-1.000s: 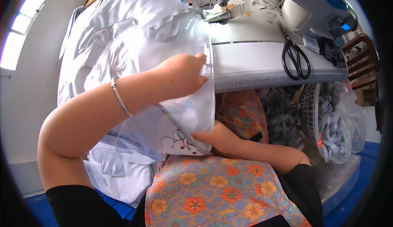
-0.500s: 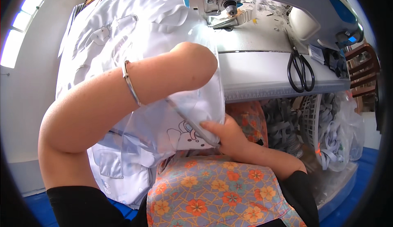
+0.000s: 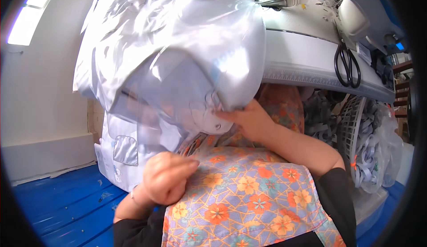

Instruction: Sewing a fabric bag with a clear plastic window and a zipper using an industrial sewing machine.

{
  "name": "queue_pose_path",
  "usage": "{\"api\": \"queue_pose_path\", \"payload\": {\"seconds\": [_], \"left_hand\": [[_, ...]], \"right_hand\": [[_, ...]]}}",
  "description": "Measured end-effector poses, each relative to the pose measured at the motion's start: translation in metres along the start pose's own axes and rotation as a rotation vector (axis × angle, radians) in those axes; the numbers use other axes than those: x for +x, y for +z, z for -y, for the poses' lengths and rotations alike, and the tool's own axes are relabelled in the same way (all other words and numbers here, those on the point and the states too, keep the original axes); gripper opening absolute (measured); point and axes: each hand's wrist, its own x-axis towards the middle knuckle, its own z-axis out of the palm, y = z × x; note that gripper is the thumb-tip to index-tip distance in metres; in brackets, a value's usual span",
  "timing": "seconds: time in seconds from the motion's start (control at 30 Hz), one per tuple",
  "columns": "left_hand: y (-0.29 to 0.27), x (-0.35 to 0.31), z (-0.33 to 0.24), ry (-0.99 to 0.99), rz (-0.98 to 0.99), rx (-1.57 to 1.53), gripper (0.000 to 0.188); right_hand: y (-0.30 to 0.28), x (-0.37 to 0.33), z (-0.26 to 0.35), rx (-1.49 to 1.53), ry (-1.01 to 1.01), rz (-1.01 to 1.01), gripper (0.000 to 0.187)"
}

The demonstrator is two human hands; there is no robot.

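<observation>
A large white cloth piece (image 3: 173, 29) with a cartoon print and shiny see-through parts spreads over the left of the sewing table and hangs down its front. At its lower right edge my right hand (image 3: 255, 120) pinches the cloth beside a printed cartoon face. My left hand (image 3: 165, 178) is closed with curled fingers, slightly blurred, in front of my flowered apron (image 3: 240, 198). Nothing shows in it. Below the spread cloth hangs a white part with a small square pocket (image 3: 126, 150), near my left hand.
The sewing machine (image 3: 378, 15) stands at the upper right. Black-handled scissors (image 3: 347, 65) lie on the table near a ruler strip (image 3: 307, 77) along its front edge. Under the table, a white basket (image 3: 351, 129) stands beside grey straps (image 3: 368, 144) and clear plastic. The floor (image 3: 75, 207) is blue.
My left hand has drawn back from across the cloth to my lap. The right hand keeps its hold on the edge. The cloth's clear part now sags in a curved fold. The view has shifted.
</observation>
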Motion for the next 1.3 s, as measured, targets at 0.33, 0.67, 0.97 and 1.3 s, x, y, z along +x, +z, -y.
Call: {"api": "queue_pose_path", "payload": {"seconds": [0.33,0.67,0.97,1.3], "left_hand": [[-0.021,0.086,0.012,-0.012,-0.292,0.702,0.1],[-0.033,0.006,0.113,-0.241,-0.659,0.21,0.044],[-0.004,-0.071,0.172,-0.731,-1.165,-0.238,0.045],[-0.018,-0.061,0.196,-0.552,-0.909,-0.913,0.017]], "right_hand": [[0.006,-0.026,0.07,0.368,-0.342,-0.071,0.035],[-0.042,-0.036,0.001,-0.625,-0.613,-0.739,0.026],[0.041,0.055,0.125,-1.451,-1.287,-0.02,0.064],[0.057,0.044,0.126,-1.611,-1.344,0.011,0.016]]}}
